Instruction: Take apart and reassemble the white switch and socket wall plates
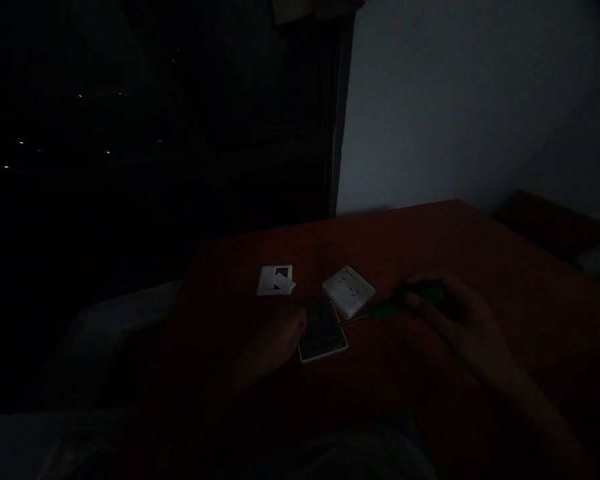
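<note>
My right hand (460,320) is wrapped around the green handle of a screwdriver (385,308). Its thin metal shaft points left, and the tip reaches the right edge of a square wall plate (323,333) with a white rim and a dark face upward. My left hand (285,333) is closed at the left edge of that plate, gripping it there; its fingertips are hard to make out in the dark. Just behind lies a white wall socket (349,291), slots up. Farther left is a white switch frame (267,280) with a loose white piece (285,283) lying across its opening.
Everything rests on a reddish-brown table (420,240) in very dim light. A pale wall (455,100) rises behind it, beside a dark window (105,120) with small lights. To the right stands another dark wooden surface (550,223).
</note>
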`<action>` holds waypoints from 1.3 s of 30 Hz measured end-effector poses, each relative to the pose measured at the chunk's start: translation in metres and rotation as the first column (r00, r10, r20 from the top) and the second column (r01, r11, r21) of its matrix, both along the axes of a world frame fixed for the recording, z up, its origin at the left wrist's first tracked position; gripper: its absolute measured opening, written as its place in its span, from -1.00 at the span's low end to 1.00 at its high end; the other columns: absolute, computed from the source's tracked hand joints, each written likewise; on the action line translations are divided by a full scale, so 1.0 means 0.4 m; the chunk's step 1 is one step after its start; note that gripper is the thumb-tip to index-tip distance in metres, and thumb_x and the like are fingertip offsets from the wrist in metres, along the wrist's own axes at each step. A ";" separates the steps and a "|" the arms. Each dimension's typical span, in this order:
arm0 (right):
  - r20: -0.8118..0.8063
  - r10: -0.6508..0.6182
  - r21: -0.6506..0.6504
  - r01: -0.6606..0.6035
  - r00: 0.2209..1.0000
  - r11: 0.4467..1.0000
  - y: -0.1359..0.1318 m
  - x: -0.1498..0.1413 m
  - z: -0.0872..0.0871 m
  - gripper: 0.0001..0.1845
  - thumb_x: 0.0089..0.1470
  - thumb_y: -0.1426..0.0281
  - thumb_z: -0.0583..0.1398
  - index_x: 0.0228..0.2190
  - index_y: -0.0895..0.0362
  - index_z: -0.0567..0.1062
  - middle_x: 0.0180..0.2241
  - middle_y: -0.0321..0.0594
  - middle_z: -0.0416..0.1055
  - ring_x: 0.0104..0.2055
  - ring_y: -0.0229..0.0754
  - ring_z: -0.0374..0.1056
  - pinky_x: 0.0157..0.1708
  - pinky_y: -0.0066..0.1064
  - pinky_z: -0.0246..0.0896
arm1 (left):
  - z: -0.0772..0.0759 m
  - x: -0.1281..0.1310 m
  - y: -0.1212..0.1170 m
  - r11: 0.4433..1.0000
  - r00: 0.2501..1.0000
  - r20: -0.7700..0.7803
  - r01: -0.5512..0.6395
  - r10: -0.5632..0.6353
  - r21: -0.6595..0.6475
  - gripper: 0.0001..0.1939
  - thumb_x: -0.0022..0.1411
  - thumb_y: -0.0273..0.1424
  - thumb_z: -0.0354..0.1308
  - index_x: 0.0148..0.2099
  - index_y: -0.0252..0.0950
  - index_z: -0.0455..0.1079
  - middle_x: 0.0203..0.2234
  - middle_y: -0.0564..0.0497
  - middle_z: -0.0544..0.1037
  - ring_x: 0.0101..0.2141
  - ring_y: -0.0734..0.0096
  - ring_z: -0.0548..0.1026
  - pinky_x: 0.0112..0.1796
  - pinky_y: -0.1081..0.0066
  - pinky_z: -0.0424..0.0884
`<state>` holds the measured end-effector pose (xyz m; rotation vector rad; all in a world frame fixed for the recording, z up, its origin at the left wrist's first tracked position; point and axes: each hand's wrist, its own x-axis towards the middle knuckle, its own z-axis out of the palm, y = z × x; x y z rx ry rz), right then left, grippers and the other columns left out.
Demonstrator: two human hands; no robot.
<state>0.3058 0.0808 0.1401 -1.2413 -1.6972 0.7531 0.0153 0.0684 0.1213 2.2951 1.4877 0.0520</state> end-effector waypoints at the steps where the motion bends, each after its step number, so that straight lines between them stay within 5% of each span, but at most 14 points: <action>1: 0.020 0.031 0.017 -0.031 0.999 0.999 0.001 -0.013 0.010 -0.77 0.09 0.24 0.21 -0.20 0.04 0.42 -0.22 -0.20 0.47 -0.20 -0.11 0.42 -0.22 -0.30 0.35 | -0.004 -0.004 0.001 1.000 1.000 0.030 0.002 -0.001 -0.013 -0.81 0.33 -0.43 -0.08 -0.28 -0.24 0.34 -0.35 0.01 0.49 -0.35 0.36 0.45 -0.33 0.42 0.29; 9: 0.209 0.231 0.136 -0.263 0.950 0.955 -0.001 -0.100 0.072 -0.80 0.13 0.39 0.19 -0.16 0.05 0.40 -0.24 -0.26 0.48 -0.24 -0.23 0.42 -0.28 -0.44 0.29 | -0.029 -0.020 0.004 0.992 0.982 0.186 -0.012 0.036 -0.128 -0.80 0.32 -0.43 -0.09 -0.25 -0.22 0.36 -0.34 0.05 0.49 -0.35 0.41 0.44 -0.34 0.47 0.30; 20: 0.331 0.316 0.128 -0.375 0.889 0.918 -0.006 -0.124 0.124 -0.78 0.18 0.34 0.12 -0.12 0.08 0.35 -0.20 -0.18 0.48 -0.26 -0.20 0.44 -0.32 -0.42 0.31 | 0.013 -0.011 -0.008 0.992 0.988 0.146 -0.026 0.044 -0.123 -0.81 0.32 -0.42 -0.09 -0.24 -0.24 0.36 -0.33 0.03 0.49 -0.32 0.38 0.45 -0.28 0.44 0.33; 28: 0.781 0.222 0.163 -0.534 0.584 0.829 0.006 -0.234 0.230 -0.68 0.23 0.18 0.05 -0.16 0.15 0.38 -0.35 -0.12 0.50 -0.41 -0.11 0.42 -0.54 -0.41 0.08 | 0.023 -0.003 -0.015 0.996 0.985 0.168 -0.031 0.045 -0.084 -0.77 0.32 -0.46 -0.13 -0.24 -0.26 0.37 -0.26 -0.02 0.52 -0.26 0.32 0.48 -0.23 0.39 0.36; 35: 0.683 0.469 0.070 -0.689 0.560 0.721 0.021 -0.246 0.261 -0.67 0.18 0.39 0.12 -0.01 0.15 0.31 -0.19 -0.11 0.46 -0.31 -0.18 0.40 -0.43 -0.42 0.13 | 0.015 0.001 -0.012 0.993 0.980 0.179 -0.068 0.085 -0.097 -0.82 0.31 -0.43 -0.08 -0.21 -0.24 0.36 -0.25 -0.02 0.53 -0.25 0.31 0.49 -0.25 0.39 0.38; 39: 0.697 0.427 0.072 -0.649 0.575 0.757 0.030 -0.242 0.262 -0.69 0.18 0.31 0.13 -0.07 0.17 0.36 -0.26 -0.11 0.47 -0.34 -0.16 0.40 -0.45 -0.41 0.10 | 0.026 0.011 -0.013 0.995 0.982 0.177 -0.057 0.070 -0.078 -0.81 0.31 -0.46 -0.09 -0.24 -0.23 0.36 -0.29 0.00 0.52 -0.29 0.34 0.48 -0.26 0.40 0.37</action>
